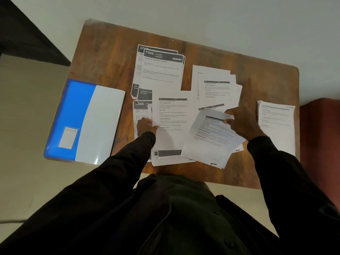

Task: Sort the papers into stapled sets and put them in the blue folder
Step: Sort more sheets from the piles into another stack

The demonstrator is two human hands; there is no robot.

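Observation:
Loose printed papers lie spread over a small wooden table [103,57]. My left hand [146,126] pinches the left edge of a centre sheet [173,124] that lies on a pile. My right hand [242,124] grips the top edge of a tilted sheet [207,138] lying over more pages. A stack with dark headers [161,70] sits at the back. Another pile [217,87] lies at the back right. A separate neat set [276,124] rests near the right edge. The blue and white folder [82,120] lies closed on the left, overhanging the table edge.
Pale floor surrounds the table. A dark piece of furniture [27,30] stands at the upper left and a reddish seat [320,137] at the right. Bare wood shows at the back left and along the front edge.

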